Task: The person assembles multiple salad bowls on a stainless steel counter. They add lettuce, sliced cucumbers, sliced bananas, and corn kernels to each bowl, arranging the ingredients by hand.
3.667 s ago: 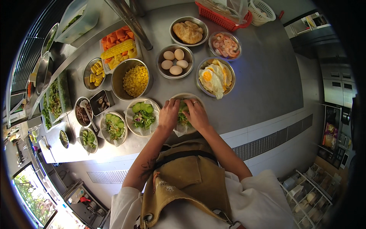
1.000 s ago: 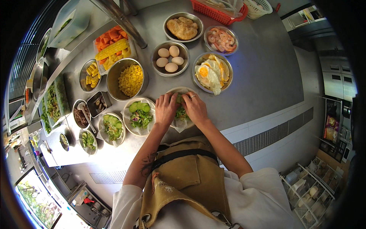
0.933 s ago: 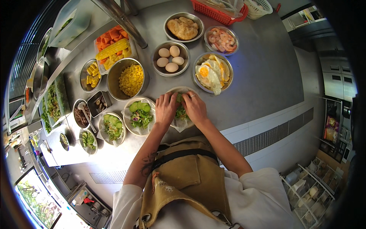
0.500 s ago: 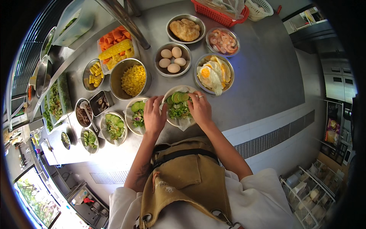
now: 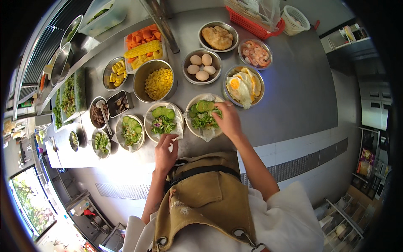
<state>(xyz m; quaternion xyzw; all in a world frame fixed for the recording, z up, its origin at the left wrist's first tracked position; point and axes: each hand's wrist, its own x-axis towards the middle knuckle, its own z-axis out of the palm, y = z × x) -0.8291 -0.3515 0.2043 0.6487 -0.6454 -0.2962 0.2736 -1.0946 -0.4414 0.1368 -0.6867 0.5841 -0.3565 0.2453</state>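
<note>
The nearest right bowl [image 5: 191, 126], round and lined with paper, holds leafy greens and a fan of cucumber slices [image 5: 202, 106]. At its right side my right hand [image 5: 228, 121] is closed, its fingertips pinching what looks like a cucumber slice over the greens. My left hand [image 5: 166, 151] hovers at the counter's front edge, loosely bent, thumb apart, nothing in it. Just beyond it sits a second paper-lined salad bowl [image 5: 181, 115] with cucumber and greens. Further left come a third salad bowl [image 5: 142, 136] and a smaller one [image 5: 108, 151].
Behind stand a pot of corn kernels [image 5: 174, 86], a bowl of eggs [image 5: 186, 69], a bowl of fried eggs [image 5: 247, 86], shrimp [image 5: 255, 53] and a bowl with a browned piece of food [image 5: 217, 38]. A spoon [image 5: 108, 122] rests in a dark minced-food bowl. A metal post [image 5: 161, 27] rises at the back.
My left hand has drawn back from between the two right bowls toward the front edge. My right hand stays at the right bowl, its fingers now further over the salad. The whole view has shifted slightly.
</note>
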